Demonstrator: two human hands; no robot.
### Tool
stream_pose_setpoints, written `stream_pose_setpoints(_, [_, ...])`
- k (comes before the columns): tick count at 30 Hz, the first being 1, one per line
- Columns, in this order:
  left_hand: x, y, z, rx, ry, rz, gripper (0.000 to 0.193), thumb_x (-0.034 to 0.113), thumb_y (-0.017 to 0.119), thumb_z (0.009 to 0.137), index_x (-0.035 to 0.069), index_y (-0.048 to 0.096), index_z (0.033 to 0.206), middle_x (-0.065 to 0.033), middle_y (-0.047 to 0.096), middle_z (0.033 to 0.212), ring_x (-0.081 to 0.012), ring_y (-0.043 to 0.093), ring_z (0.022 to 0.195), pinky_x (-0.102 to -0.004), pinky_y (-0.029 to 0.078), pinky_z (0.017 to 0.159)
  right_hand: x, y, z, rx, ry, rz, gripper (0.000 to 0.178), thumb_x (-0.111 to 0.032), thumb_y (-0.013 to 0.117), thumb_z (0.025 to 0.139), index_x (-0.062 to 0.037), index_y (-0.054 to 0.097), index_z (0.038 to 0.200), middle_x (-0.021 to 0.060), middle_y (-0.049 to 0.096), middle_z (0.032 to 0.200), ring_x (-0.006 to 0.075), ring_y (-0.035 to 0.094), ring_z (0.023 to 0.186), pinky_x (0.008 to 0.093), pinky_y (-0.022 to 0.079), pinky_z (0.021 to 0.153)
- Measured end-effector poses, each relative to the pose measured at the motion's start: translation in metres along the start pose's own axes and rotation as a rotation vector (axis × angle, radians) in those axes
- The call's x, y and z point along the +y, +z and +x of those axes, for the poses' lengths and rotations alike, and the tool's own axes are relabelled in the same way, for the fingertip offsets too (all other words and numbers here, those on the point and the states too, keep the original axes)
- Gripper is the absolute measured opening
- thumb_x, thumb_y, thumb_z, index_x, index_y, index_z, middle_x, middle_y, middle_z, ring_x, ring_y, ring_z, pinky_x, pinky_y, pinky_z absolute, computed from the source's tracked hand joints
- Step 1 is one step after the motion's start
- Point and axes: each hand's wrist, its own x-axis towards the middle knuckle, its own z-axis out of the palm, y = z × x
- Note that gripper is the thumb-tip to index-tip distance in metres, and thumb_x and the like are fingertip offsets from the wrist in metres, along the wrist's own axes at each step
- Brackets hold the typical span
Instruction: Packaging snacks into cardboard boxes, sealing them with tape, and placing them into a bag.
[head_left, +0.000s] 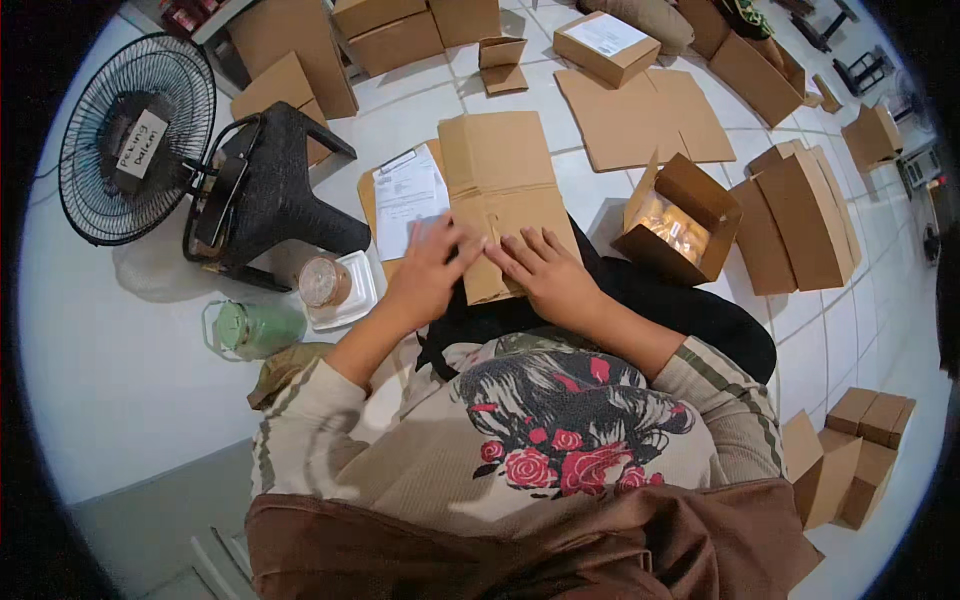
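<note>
A flattened piece of brown cardboard (500,150) with fold creases lies in front of me, reaching over my lap. My right hand (548,272) rests flat on its near half, fingers spread. My left hand (432,262) is at its left edge, slightly blurred, with fingers apart and its fingertips close to those of my right hand. Beside the cardboard, partly behind my left hand, is a clipboard with a printed white sheet (405,195). Neither hand appears to grip anything.
An open box (715,205) with plastic-wrapped orange items stands at the right, beside taller cardboard (800,220). A black stool (290,190) with a fan (140,135) is on the left. Near it are a lidded cup (325,282) and a green jug (260,328).
</note>
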Motion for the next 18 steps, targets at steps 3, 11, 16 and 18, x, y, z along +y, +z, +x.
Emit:
stream_pose_setpoints(3, [0.009,0.015,-0.002,-0.096,0.054,-0.271,0.049,0.005,0.055,0.064,-0.006,0.045,0.110,-0.0167,0.041,0.120,-0.0311,0.039,0.113,-0.0470,0.030,0.095,-0.011,0.003,-0.001,-0.025,0.032,-0.072,0.060,-0.012,0.051,0.070,-0.0077,0.033,0.128,0.0153,0.047,0.116,0.0346,0.046,0.103,0.0449,0.036,0.089])
stream_pose_setpoints(11, [0.003,0.021,-0.002,-0.142,0.008,-0.372,0.052,0.015,0.065,0.064,0.004,0.048,0.112,-0.0121,0.046,0.115,-0.0291,0.039,0.113,-0.0426,0.031,0.094,-0.002,-0.010,0.018,-0.290,0.097,0.071,0.048,-0.015,0.054,0.068,-0.0075,0.048,0.115,0.0113,0.056,0.106,0.0297,0.056,0.092,0.0396,0.043,0.081])
stream_pose_setpoints(16, [-0.002,0.015,0.004,-0.164,-0.157,-0.506,0.038,0.018,0.065,0.070,0.006,0.056,0.105,-0.0108,0.050,0.107,-0.0280,0.044,0.107,-0.0372,0.035,0.090,0.038,-0.037,0.036,-0.478,0.215,0.338,0.029,-0.010,0.056,0.068,-0.0131,0.060,0.097,0.0094,0.061,0.091,0.0264,0.057,0.088,0.0408,0.045,0.076])
stream_pose_setpoints(18, [-0.006,0.023,0.002,-0.166,-0.188,-0.607,0.036,0.019,0.065,0.071,0.005,0.057,0.103,-0.0111,0.050,0.107,-0.0264,0.046,0.104,-0.0337,0.038,0.087,0.060,-0.058,0.023,-0.342,0.144,0.176,0.033,-0.012,0.059,0.068,-0.0124,0.059,0.101,0.0097,0.059,0.098,0.0253,0.053,0.097,0.0389,0.042,0.082])
